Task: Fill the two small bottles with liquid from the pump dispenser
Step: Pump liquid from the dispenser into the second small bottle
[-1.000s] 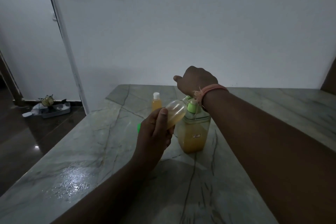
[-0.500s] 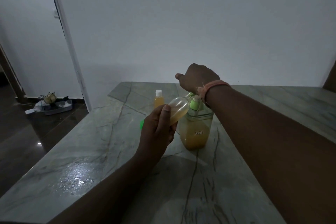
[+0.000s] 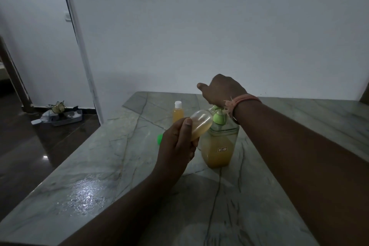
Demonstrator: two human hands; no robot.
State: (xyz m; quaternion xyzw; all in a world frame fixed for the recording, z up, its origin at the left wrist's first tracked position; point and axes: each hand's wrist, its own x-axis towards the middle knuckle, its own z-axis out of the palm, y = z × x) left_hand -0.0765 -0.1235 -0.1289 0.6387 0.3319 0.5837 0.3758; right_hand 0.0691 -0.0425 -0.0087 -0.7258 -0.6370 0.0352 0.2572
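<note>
L hand (image 3: 177,146) fingers wrap small bottle (image 3: 199,126), tilted so mouth meets nozzle of pump dispenser (image 3: 218,144) on table (image 3: 99,166). R hand (image 3: 220,91) on pump head to press; finger state can't tell. 2nd bottle (image 3: 178,113), capped, stands beyond L fingers, prob already filled.

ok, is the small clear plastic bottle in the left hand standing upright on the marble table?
No: the left hand holds the small clear plastic bottle tilted in the air, its mouth toward the green pump nozzle.
</note>
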